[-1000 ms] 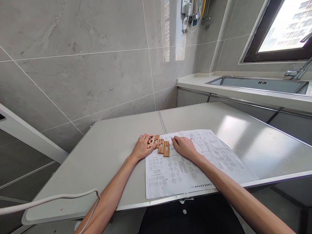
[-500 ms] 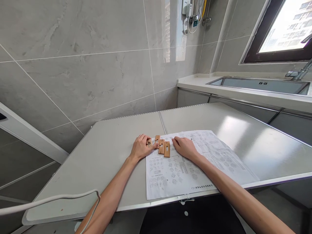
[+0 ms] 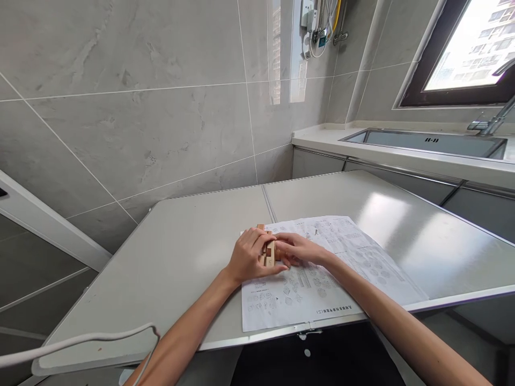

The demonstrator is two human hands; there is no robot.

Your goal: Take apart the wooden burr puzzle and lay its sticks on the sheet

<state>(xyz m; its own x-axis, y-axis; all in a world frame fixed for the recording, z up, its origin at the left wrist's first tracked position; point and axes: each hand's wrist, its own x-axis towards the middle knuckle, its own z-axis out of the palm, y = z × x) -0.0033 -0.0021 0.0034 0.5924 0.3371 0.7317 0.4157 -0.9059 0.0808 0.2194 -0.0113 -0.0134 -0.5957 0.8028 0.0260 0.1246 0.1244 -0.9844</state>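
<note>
Several flat wooden puzzle pieces (image 3: 269,251) are gathered between my two hands on the printed instruction sheet (image 3: 322,279) on the grey table (image 3: 181,257). My left hand (image 3: 251,257) curls round them from the left, fingers closed on the pieces. From the right, my right hand (image 3: 300,250) presses its fingers against the same pieces. Most of the wood is hidden by my fingers; one piece end sticks out behind them.
The paper sheet reaches the table's front edge. A white cable (image 3: 80,340) loops over the front left corner. A counter with a steel sink (image 3: 426,140) and tap (image 3: 488,122) stands at the right under a window. Tiled wall lies behind the table.
Both hands have come together over the wooden pieces. The pieces, earlier spread flat side by side between the hands, are now bunched up in my fingers.
</note>
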